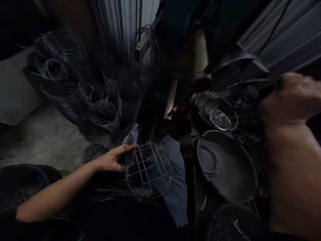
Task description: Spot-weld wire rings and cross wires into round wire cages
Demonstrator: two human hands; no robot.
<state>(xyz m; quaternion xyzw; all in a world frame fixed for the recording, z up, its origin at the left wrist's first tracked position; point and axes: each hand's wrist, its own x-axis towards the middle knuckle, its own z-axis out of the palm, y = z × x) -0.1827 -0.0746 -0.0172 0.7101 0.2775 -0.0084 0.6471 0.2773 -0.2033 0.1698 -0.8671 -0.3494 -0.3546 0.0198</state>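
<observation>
Your right hand (291, 100) is a dark blur, half cut off at the frame edge, so its grip cannot be told, while your left hand (110, 161) lies spread, fingertips touching the round wire grid (150, 169) just beyond them.

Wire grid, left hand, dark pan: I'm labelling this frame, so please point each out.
Wire grid (149, 168): head view, a wire crossing near its middle.
Left hand (110, 161): head view, back of the hand.
Dark pan (234, 175): head view, bare inner floor.
</observation>
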